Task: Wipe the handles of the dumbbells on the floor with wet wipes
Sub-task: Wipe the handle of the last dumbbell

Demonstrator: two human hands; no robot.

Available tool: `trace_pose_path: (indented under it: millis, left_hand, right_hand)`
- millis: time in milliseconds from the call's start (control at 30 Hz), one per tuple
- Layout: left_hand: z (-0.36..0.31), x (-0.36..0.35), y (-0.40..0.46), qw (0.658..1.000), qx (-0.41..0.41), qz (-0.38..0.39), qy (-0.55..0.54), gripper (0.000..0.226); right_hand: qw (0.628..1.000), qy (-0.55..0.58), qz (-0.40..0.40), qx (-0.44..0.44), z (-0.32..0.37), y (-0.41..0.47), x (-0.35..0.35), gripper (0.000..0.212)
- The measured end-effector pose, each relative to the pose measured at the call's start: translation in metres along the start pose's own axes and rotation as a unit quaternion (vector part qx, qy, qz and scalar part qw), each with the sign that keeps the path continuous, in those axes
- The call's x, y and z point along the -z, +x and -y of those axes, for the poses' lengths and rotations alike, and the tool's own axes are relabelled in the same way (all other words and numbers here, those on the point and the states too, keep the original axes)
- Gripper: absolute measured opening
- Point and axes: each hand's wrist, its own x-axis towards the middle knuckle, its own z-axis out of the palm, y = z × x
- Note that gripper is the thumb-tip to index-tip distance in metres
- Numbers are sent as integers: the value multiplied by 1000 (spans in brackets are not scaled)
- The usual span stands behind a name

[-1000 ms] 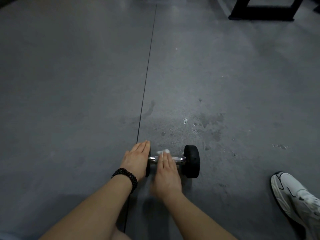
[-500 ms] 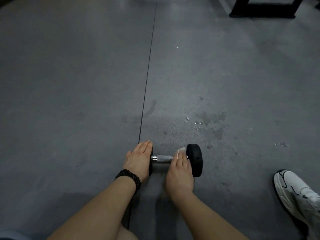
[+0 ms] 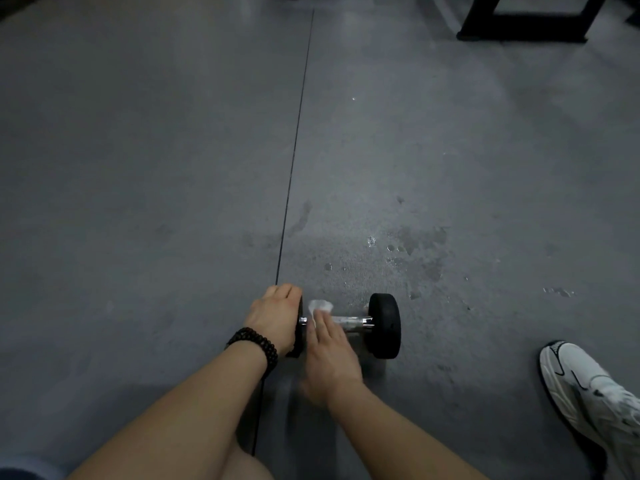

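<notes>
Dumbbell: a small dumbbell with black round heads and a shiny metal handle lay on the floor, low in the view and just right of centre.
Long axis: the handle ran left to right across the view, one head pointing left, the other right.
Left hand: the left hand lay over the left head, fingers curled round its top edge; a dark bead bracelet circled that wrist.
Right hand: the right hand, blurred, lay flat with fingers straight on a white wet wipe, pressing it to the handle's left end.
Floor: grey floor, with a thin dark seam running away from the viewer and wet blotches beyond the dumbbell.
Room: dim; a black frame base stood top right, and a white sneaker showed bottom right.
</notes>
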Motion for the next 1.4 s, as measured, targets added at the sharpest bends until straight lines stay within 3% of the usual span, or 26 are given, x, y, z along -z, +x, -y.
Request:
trace_pose_path:
  millis: [267,367,433,533,600,700,867,967,1133,1267,1400]
  left_hand:
    - [-13,10,13,989,22,124,75,107]
    - [-15,24,21,980,15,192,55,99]
    - [-12,31,24,977,6,209,28,91]
    - [-2,30,20,983,-6,181,-22,83]
    - [4,24,16,985,-5,167,-48,80]
    - [11,16,11,984,-4,163,-67,72]
    - [-1,9,-4,992,5,118,-42,74]
    - [-2,5,-13,997,11,79,20,84]
    - [-5,0,-24,998,9,67,7,85]
    - [-3,-8,-29,997,11,72,-17,90]
    - [-6,-5,-23,996,12,83,43,112]
  right_hand:
    - [996,18,31,-85,-42,-5,20,72]
    - [992,57,41,-102,-28,-2,18,74]
    - [995,74,41,-56,-11,-2,13,86]
    - [998,33,56,-5,-3,0,8,86]
    - [997,16,42,-66,-12,4,9,73]
    - [993,17,36,-115,-16,5,10,75]
    - [999,36,33,-16,-6,-13,-6,87]
    - [992,44,-10,-121,-19,-18,-8,74]
    - [999,44,14,16,-1,-26,-13,91]
    - [991,50,-3,-127,-10,-18,-15,72]
    - [999,24,28,23,6,-31,-15,92]
